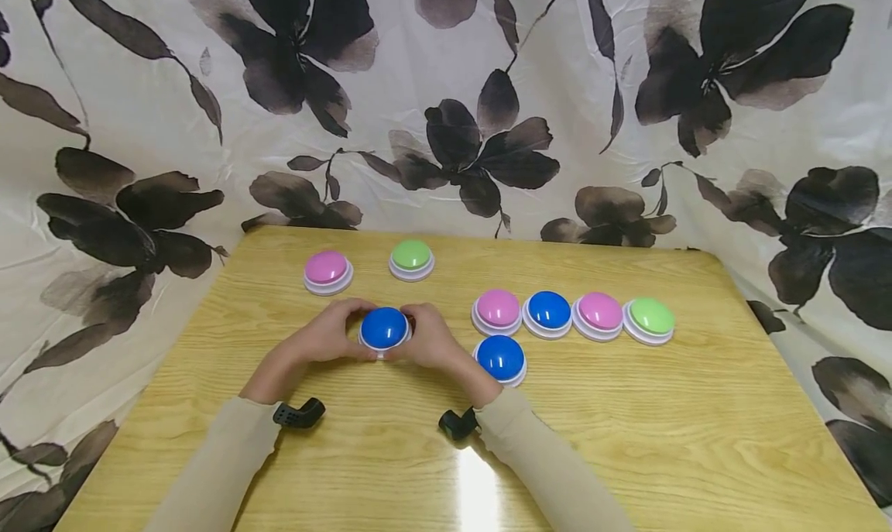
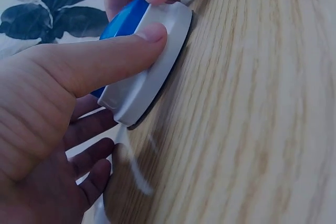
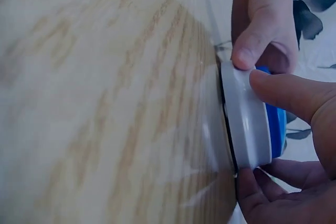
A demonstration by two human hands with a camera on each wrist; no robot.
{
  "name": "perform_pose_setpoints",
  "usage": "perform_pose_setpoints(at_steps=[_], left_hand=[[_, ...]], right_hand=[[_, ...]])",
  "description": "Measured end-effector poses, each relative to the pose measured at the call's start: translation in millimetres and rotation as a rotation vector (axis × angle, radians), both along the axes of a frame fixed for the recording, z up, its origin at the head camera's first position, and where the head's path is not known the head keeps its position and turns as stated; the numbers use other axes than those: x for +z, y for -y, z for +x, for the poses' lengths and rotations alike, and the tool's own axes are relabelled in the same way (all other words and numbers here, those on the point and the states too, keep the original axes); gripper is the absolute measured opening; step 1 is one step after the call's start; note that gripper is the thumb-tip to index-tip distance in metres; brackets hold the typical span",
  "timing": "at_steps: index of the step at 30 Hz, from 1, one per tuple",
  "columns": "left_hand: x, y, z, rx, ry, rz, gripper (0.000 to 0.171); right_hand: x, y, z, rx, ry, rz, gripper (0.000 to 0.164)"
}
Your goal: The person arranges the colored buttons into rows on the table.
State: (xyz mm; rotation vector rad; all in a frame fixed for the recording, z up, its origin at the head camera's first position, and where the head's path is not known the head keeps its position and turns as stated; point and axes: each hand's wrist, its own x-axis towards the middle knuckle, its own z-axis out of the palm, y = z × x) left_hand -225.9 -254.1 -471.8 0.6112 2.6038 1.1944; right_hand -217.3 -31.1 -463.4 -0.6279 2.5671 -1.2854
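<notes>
Both hands hold one blue push button with a white base, close over the wooden table. The left hand grips its left side, with the thumb on the white base and fingers behind. From the right, the right hand pinches the same base, thumb at the near side and fingertips at the far side. The two thumbs are close together on the base in the wrist views. Another blue button sits beside the right wrist, partly overlapped by the forearm.
Behind the hands stand a pink button and a green button. To the right runs a row: pink, blue, pink and green buttons. A floral cloth hangs behind the wooden table.
</notes>
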Motion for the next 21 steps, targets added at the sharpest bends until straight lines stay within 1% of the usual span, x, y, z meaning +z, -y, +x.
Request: perform_pose_setpoints(at_steps=[2,7,13,16,21], left_hand=[[0.4,0,0.5,0.017,0.007,-0.006,0.08],[2.0,1,2.9,0.038,0.023,-0.012,0.081],[1.1,0,4.6,0.036,0.02,-0.004,0.082],[1.3,-1,3.4,0.033,0.01,0.005,0.081],[5.6,-3,2.9,0.046,0.03,0.013,0.08]], right_hand=[[-1.8,1,-1.4,0.002,-0.017,0.015,0.078],[-4.6,4,-2.1,-0.009,-0.008,0.017,0.076],[-4.7,3,0.9,-0.021,-0.005,0.021,0.076],[-2.3,2,-0.4,-0.021,-0.01,0.035,0.075],[5.6,1,0.0,-0.027,-0.001,0.036,0.074]])
